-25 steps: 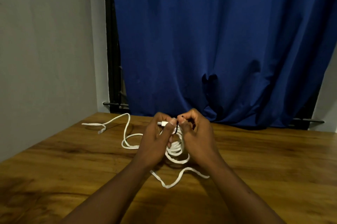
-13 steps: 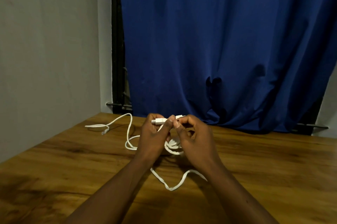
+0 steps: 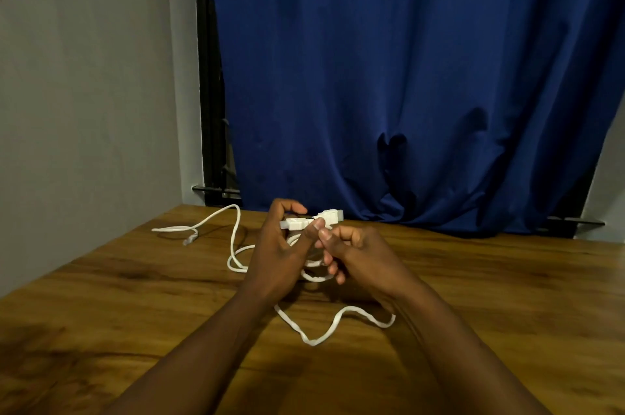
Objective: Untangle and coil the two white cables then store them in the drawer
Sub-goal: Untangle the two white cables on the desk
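Note:
Two white cables lie tangled on the wooden table (image 3: 490, 286). One round cable (image 3: 233, 238) loops off to the far left and ends in a small plug (image 3: 190, 240). A flat cable (image 3: 324, 335) curls toward me between my forearms. My left hand (image 3: 280, 255) pinches a white connector (image 3: 295, 223) between thumb and fingers, just above the table. My right hand (image 3: 355, 252) holds a second white connector (image 3: 333, 215) right beside the first, fingers curled. The coils under my hands are partly hidden. No drawer is in view.
A dark blue curtain (image 3: 406, 76) hangs behind the table's far edge. A grey wall (image 3: 84, 93) stands on the left, with a black window frame (image 3: 211, 93) beside the curtain.
Both hands have lifted a little and the two white connectors have come up out of the fingers, side by side. The flat cable's loop near me has shifted slightly.

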Action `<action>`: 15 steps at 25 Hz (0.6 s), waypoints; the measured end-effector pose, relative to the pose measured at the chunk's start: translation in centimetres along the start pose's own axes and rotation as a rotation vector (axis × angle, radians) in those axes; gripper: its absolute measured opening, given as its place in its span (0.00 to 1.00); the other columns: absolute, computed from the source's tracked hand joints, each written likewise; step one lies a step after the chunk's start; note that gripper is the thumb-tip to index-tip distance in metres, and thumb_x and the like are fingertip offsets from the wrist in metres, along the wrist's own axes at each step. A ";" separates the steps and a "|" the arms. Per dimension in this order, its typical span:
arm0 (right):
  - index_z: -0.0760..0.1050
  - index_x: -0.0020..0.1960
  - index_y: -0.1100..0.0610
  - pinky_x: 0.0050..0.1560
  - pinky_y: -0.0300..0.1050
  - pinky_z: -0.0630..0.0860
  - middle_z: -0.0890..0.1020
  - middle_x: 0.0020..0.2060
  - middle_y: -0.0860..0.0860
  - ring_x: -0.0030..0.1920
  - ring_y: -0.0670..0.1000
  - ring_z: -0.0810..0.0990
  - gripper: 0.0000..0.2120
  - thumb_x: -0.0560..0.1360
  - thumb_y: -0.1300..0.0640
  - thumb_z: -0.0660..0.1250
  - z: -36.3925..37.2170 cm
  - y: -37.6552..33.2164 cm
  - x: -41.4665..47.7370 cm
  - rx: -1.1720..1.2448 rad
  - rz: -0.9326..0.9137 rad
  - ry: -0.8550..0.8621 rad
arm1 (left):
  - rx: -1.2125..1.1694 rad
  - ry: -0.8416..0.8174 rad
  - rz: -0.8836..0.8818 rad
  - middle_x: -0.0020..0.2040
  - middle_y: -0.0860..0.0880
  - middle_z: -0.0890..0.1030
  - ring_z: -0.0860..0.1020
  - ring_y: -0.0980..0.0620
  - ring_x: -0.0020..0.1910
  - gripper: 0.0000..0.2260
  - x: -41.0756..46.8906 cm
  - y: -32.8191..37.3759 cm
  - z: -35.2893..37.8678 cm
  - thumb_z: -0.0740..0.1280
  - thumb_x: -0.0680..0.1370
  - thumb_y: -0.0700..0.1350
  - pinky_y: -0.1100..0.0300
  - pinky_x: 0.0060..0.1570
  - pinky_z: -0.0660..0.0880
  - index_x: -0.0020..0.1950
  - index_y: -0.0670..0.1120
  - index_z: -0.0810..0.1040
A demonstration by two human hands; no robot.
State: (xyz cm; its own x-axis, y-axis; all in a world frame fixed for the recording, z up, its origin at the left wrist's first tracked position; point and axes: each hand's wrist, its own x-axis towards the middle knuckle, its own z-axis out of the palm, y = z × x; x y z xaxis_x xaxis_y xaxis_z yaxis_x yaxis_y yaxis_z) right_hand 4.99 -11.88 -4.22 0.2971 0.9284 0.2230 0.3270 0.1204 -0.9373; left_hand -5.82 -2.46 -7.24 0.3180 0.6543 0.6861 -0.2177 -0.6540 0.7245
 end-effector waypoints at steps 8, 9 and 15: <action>0.79 0.38 0.53 0.28 0.40 0.73 0.78 0.27 0.50 0.25 0.46 0.75 0.13 0.80 0.53 0.64 2.3 0.3 0.4 -0.214 0.111 0.177 | -0.082 0.170 -0.049 0.44 0.36 0.78 0.80 0.44 0.38 0.09 0.1 -0.4 1.0 0.69 0.77 0.49 0.61 0.35 0.77 0.50 0.51 0.70; 0.79 0.38 0.53 0.28 0.41 0.73 0.79 0.27 0.50 0.25 0.46 0.75 0.13 0.79 0.53 0.64 2.6 0.4 0.6 -0.194 0.122 0.184 | -0.088 0.172 -0.053 0.44 0.35 0.79 0.80 0.44 0.37 0.09 0.1 -0.3 1.0 0.69 0.77 0.49 0.60 0.35 0.77 0.50 0.51 0.70; 0.81 0.44 0.55 0.27 0.38 0.75 0.82 0.29 0.48 0.24 0.43 0.77 0.09 0.77 0.51 0.68 2.5 1.4 0.7 -0.129 0.109 0.252 | -0.212 0.007 -0.210 0.40 0.42 0.81 0.79 0.44 0.37 0.12 0.5 -0.7 0.4 0.68 0.75 0.54 0.48 0.41 0.78 0.55 0.53 0.72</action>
State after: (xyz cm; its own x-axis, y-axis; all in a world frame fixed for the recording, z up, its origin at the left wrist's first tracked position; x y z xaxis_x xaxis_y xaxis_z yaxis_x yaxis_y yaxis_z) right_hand 3.38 -10.18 -6.06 0.5443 0.8152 0.1977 0.3876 -0.0353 -0.9212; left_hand -5.19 -1.84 -7.46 0.3699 0.7704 0.5193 -0.3356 -0.4103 0.8479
